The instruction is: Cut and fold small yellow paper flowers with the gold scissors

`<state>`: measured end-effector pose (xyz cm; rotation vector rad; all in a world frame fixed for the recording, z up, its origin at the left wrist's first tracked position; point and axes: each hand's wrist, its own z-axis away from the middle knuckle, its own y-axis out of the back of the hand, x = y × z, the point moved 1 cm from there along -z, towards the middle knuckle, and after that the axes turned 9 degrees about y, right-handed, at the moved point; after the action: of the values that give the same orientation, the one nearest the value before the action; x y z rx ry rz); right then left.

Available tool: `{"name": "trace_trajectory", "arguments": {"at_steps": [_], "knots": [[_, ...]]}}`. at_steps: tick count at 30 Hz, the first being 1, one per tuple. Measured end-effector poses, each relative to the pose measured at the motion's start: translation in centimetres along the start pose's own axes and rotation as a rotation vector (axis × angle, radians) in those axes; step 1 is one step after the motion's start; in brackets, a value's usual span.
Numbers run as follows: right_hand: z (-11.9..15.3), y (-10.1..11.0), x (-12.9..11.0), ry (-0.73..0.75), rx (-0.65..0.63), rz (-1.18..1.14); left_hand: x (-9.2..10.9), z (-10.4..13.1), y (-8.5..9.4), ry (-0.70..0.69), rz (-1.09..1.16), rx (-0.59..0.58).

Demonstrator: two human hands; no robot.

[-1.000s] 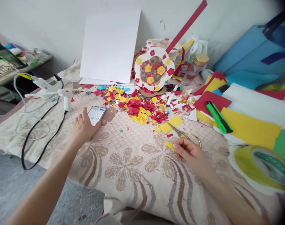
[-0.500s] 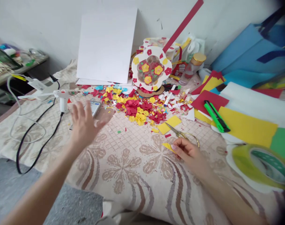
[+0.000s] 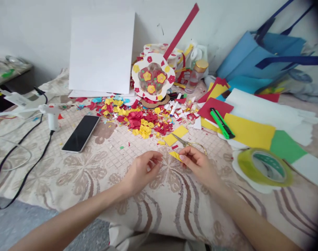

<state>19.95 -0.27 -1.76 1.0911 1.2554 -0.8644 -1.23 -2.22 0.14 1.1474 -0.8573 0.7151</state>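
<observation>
My right hand (image 3: 198, 162) pinches a small folded piece of yellow paper (image 3: 175, 155) between thumb and fingers, just above the tablecloth. My left hand (image 3: 141, 170) faces it from the left, fingers curved with a gap between them and the thumb. Nothing shows in that hand, and it is a little apart from the paper. Right behind my right hand lie gold-handled scissors (image 3: 186, 142), their blades over a flat yellow paper piece (image 3: 175, 136). Past them is a heap of cut red and yellow paper flowers (image 3: 138, 120).
A dark-screened phone (image 3: 81, 134) and a white glue gun (image 3: 53, 116) with a cable lie left. A flower-shaped paper lantern (image 3: 152, 78) stands at the back. On the right are a green cutter (image 3: 222, 123), coloured paper (image 3: 249, 129), a tape roll (image 3: 264, 167) and a blue bag (image 3: 260, 52).
My left hand has come from over the phone to beside my right hand, its fingers now curved. The phone's screen has gone dark. The view has turned to the right.
</observation>
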Motion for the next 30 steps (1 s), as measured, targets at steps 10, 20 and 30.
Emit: {"name": "trace_trajectory", "arguments": {"at_steps": [10,20,30], "knots": [[0.2,-0.4,0.0,0.088,-0.046,-0.026,1.0,-2.9,-2.5,0.139,0.411,-0.213],[0.3,-0.4,-0.6,0.203,0.072,0.053,1.8,-4.3,-3.0,0.238,0.407,-0.279],[0.0,0.5,-0.9,0.208,-0.008,0.151,1.1,-4.3,-3.5,0.342,0.625,-0.420]]}}
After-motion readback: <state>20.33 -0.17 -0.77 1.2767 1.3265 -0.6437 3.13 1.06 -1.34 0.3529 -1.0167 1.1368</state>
